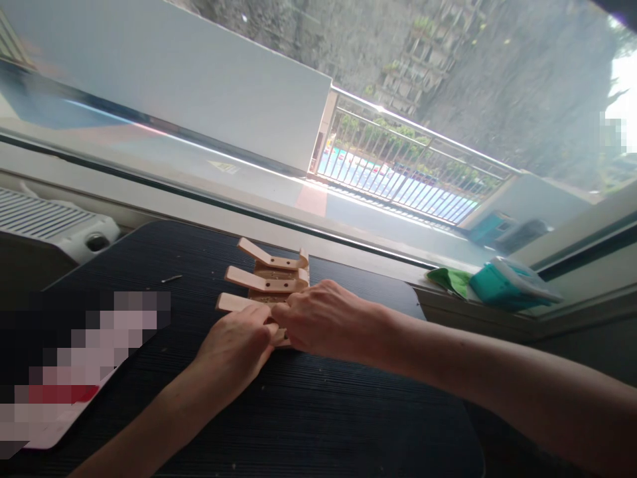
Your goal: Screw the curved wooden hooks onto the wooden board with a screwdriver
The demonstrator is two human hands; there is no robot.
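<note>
The two forearms are nearest to the camera, reaching over the dark bench. The left hand is curled closed on the near end of the wooden rack, which lies on the bench near the window. The right hand bends its fingers over the same end; what they pinch, I cannot tell. Probably it is best that the left keeps the wood firm, while the right presses gently and straight.
</note>
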